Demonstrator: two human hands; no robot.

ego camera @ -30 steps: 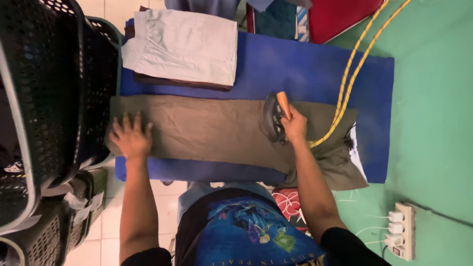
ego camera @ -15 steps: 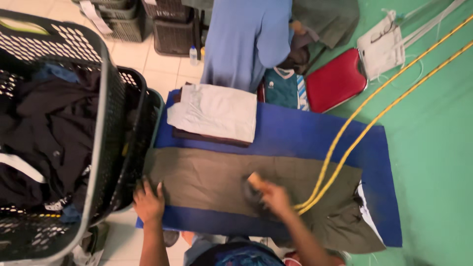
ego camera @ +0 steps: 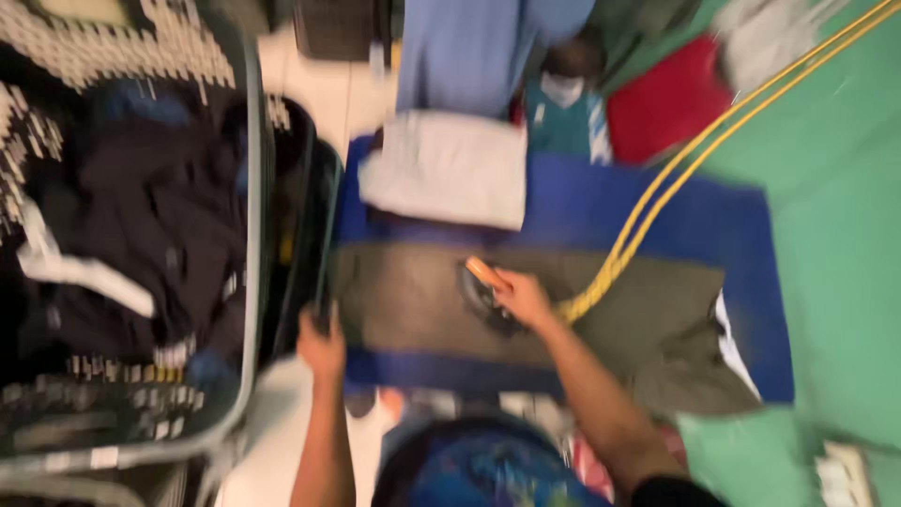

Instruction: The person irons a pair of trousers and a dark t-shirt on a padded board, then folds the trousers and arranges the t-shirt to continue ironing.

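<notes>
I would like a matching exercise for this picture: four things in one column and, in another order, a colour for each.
Things:
1. mat
2. cable
3. folded cloth
4. trousers being ironed

Colours:
A. yellow
B. olive brown
C. blue
D. pale grey

Pairs: 1-C, 2-A, 3-D, 4-B.

The right hand holds the iron on the trousers being ironed; the left hand is at their left end.

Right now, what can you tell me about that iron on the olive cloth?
The iron is dark-bodied with an orange handle, blurred by motion. It sits flat on the olive-brown garment spread across the blue mat. The right hand grips its handle. A yellow cord seems to run from it toward the upper right.
</notes>
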